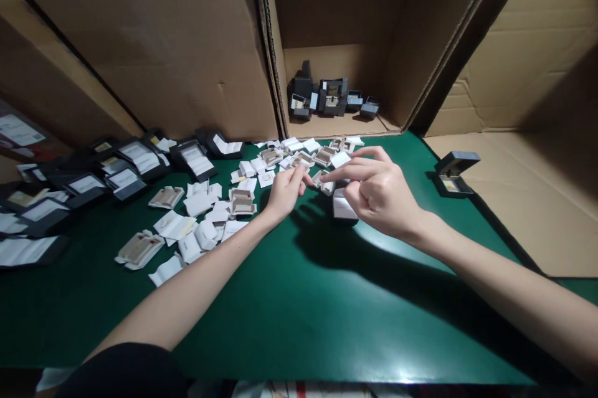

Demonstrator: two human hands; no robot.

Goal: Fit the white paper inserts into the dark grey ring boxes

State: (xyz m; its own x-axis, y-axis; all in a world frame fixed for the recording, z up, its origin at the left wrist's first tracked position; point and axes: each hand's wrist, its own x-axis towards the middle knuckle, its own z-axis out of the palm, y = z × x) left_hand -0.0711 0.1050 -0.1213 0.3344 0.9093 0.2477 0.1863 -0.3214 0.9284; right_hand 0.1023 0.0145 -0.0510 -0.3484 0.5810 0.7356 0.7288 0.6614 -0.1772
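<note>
Packaging spreads across a green desk [289,311], where the work appears partway through. Near the centre, a dark box [344,206] with white in it stands partly beneath the right hand [385,192], which has fingers extended toward 9 o'clock and others curled; whether it grips the box cannot be told. Just across, the left hand [284,192] has thumb and fingers drawn together, anything between them too small to make out. At 9 o'clock, dark cases [126,185], many open with white cards showing, crowd together. White inserts [199,203] and beige trays [140,250] lie loose from 8 round to 12 o'clock, suggesting a good many pieces have already been separated. At 12 o'clock, small open boxes [333,99] stand inside a cardboard carton [350,12], seemingly set aside; a lone open box [458,164] sits at 3 o'clock. The box at centre looks unfinished; how many others remain is unclear.
</note>
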